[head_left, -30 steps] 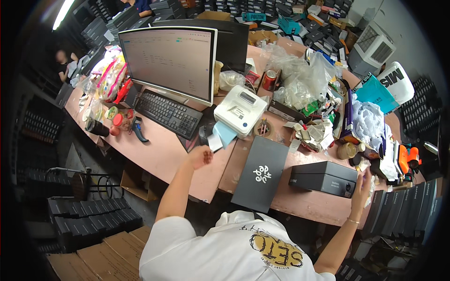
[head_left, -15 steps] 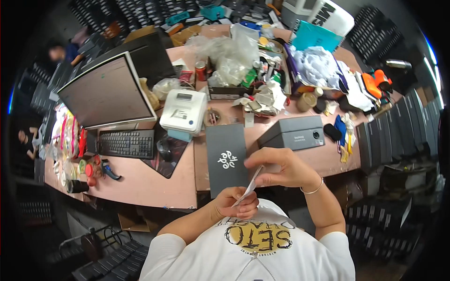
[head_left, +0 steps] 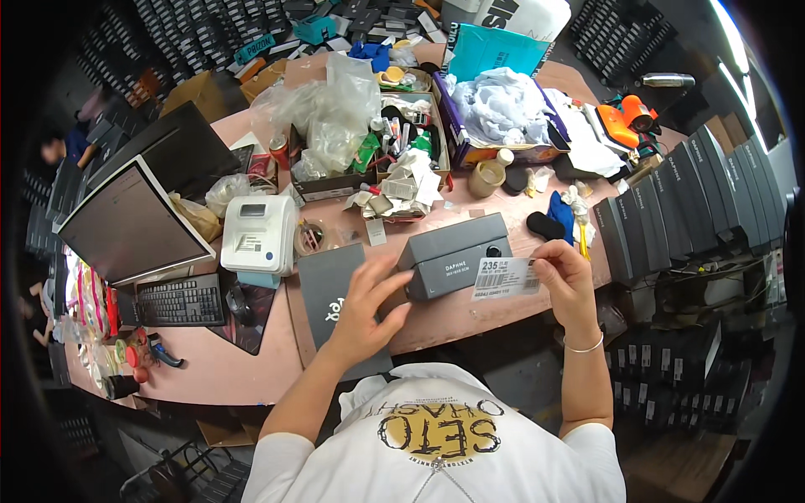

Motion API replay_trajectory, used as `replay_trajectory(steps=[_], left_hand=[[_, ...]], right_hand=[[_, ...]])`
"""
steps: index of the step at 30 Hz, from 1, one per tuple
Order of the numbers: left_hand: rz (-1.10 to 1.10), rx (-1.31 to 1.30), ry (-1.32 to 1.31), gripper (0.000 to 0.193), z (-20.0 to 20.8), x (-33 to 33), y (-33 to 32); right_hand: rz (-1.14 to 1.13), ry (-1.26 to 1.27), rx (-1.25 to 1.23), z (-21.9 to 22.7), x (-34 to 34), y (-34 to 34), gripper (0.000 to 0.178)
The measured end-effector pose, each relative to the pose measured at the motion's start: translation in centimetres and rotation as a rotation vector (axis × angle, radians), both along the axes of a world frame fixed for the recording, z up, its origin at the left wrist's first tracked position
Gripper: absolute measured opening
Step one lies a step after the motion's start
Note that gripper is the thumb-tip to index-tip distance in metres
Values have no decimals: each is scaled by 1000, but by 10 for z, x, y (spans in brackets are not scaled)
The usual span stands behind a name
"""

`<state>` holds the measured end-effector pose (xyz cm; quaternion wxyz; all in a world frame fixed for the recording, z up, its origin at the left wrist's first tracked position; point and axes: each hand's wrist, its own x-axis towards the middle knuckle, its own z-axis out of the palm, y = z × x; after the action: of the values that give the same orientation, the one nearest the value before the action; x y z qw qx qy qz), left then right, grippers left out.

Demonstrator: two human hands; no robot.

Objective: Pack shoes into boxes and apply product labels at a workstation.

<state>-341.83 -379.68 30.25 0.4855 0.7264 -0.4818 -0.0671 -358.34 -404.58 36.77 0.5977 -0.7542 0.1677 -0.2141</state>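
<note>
Between the thumb and fingers of my right hand [head_left: 568,283] is a white barcode label [head_left: 503,278], its printed side facing up. The label hangs just in front of the right end of a dark grey shoebox [head_left: 453,258] on the pink table. My left hand [head_left: 366,307], fingers spread and holding nothing, is at the left end of that box. Beneath the left hand lies a flat dark grey box [head_left: 335,272] with white lettering, partly hidden by the hand and forearm.
A white label printer [head_left: 258,236], keyboard [head_left: 180,300], mouse [head_left: 240,305] and monitor [head_left: 134,222] stand left. Behind are an open carton [head_left: 331,186] of plastic bags and a purple box [head_left: 474,159] of tissue paper. Upright shoeboxes [head_left: 671,201] line the right. An orange tape dispenser [head_left: 619,126] lies far right.
The label was near my chest with both hands at it; now only my right hand holds it, farther right. My left hand has let go and moved forward and left. The view has shifted right.
</note>
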Motion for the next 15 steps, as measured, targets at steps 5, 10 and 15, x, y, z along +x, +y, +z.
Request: replay_trajectory(steps=[5,10,15], left_hand=[[8,2,-193,51,-12,17,-38],[-122,-163,584,52,-7,-7,-33],[69,-77,954,40,-19,-29,-35]], right_hand=[[68,64,20,-11,20,-7,7],[129,94,-2,-23,37,6,9],[143,140,-258,-18,42,9,11]])
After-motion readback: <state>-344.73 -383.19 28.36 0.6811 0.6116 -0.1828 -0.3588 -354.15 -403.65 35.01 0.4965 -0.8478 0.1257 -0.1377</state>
